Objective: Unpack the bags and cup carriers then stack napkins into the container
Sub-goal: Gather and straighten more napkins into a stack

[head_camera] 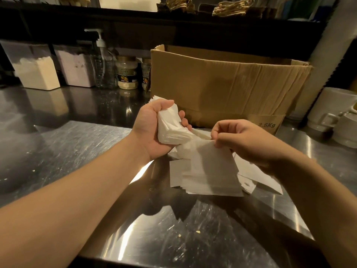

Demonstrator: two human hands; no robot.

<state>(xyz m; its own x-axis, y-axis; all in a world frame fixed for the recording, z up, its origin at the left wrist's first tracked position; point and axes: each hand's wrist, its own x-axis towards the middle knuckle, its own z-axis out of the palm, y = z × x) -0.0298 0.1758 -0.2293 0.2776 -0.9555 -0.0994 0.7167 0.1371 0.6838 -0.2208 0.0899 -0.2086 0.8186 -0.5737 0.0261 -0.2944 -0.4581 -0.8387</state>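
Observation:
My left hand (152, 128) grips a thick bundle of white napkins (172, 128), held upright above the steel counter. My right hand (237, 140) pinches the top edge of a thin white sheet (204, 153) that hangs down over a loose pile of flat white paper bags (210, 180) lying on the counter. Just behind both hands stands a large open cardboard box (222, 84) marked 2.5Kg; its inside is hidden from me.
A steel counter (77, 147) runs under everything. At the back left stand two powder bins (40, 72), a pump bottle (102, 66) and jars (126, 74). White mugs (336, 113) stack at the right. Paper bags with rope handles (231, 5) sit on the shelf above.

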